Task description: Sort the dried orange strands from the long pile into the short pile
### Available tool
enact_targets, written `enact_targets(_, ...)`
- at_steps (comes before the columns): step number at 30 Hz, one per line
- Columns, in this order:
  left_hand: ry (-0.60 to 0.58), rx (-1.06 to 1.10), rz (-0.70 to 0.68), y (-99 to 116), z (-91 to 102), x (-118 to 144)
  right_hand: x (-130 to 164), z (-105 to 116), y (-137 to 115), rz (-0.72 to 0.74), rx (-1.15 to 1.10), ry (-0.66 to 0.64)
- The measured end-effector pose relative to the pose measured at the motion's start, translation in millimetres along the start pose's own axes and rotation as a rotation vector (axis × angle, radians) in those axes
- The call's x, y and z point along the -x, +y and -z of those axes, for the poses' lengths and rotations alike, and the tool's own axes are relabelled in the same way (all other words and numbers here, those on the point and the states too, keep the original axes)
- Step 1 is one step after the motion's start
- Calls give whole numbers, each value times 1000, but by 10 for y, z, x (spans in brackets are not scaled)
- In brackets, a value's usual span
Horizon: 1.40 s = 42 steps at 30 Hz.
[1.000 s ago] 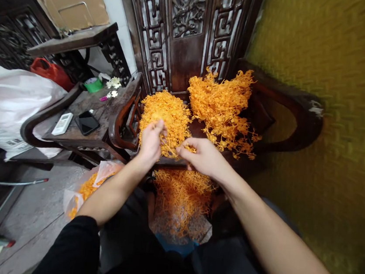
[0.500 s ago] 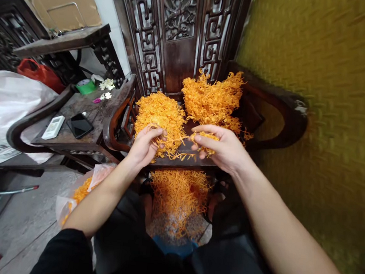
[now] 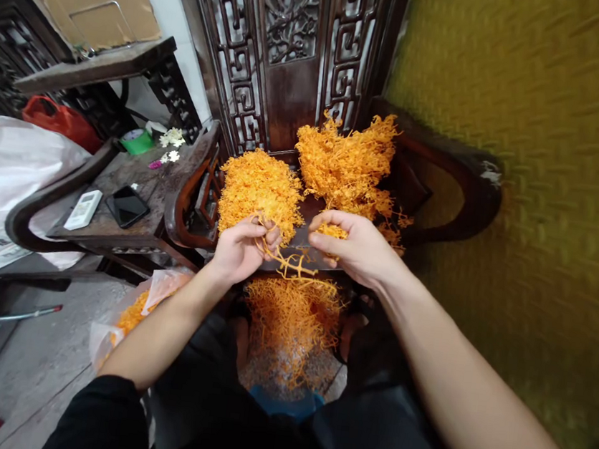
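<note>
My left hand is closed in a pinch on a thin orange branching strand. Its stiff-looking, ladder-like arms hang down to the right of the fingers. A small bunch of orange pieces sits in my right hand, whose fingers curl around it. Both hands hover over the front of a dark wooden chair seat. Behind my left hand is a rounded heap of small orange pieces. A taller, tangled orange heap lies behind my right hand. The kind of material cannot be told for sure.
Below the seat, between my feet, loose orange strands spread above a blue container. A plastic bag with orange pieces stands at left. The side table bears a phone, a white device and green tape.
The hands have drawn slightly apart. A strand that stretched between them now hangs from my left hand alone, lower and over the seat's front edge. My right hand keeps its bunch.
</note>
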<state>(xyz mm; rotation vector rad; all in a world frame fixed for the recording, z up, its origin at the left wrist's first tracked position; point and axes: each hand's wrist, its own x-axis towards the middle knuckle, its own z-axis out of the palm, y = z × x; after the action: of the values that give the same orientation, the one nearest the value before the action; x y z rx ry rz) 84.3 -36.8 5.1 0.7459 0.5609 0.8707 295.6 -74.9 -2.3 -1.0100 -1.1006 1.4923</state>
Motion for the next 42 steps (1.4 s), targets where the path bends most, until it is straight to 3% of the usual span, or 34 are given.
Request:
enact_targets(4, -70, -62, 16, -114, -77, 8, -42, -77, 19, 116, 290, 33)
enact_targets(8, 22, -183, -124, -218, -152, -15, -42, -132, 13, 446, 648, -20)
enact_targets(11, 81, -193, -170, -250, -193, -56, -29, -186, 25, 609, 939, 15)
enact_targets(14, 60, -199, -144, -241, -215, -61, -66, -163, 45, 611, 1136, 88)
enact_targets(16, 19, -214, -143, -217, -221, -11, -116, -46, 37, 556, 1203, 206)
enact_targets(18, -29, -237, -157, -186, -213, 68, -154, 127, -5, 484, 1165, 408)
enact_targets(20, -75, -263, -143, -157, -186, 135, -146, 270, -64, 408, 967, 549)
enact_targets(22, -126, -274, -84, -139, -147, 156, -88, 300, -108, 317, 671, 460)
enact_targets(24, -173, -265, -16, -131, -109, 137, -7, 217, -113, 233, 462, 239)
enact_targets(27, -229, -228, 59, -130, -77, 87, 79, 34, -84, 134, 406, -6)
enact_targets(31, -292, -208, 180, -145, -59, 54, 72, -61, -89, 91, 457, -40)
enact_targets(37, -298, -188, 271, -194, 39, 11, 15, -106, -79, 304, 518, -121)
enact_targets(42, -320, -211, 295, -187, 54, -16, 63, -218, 16, 412, 454, -37)
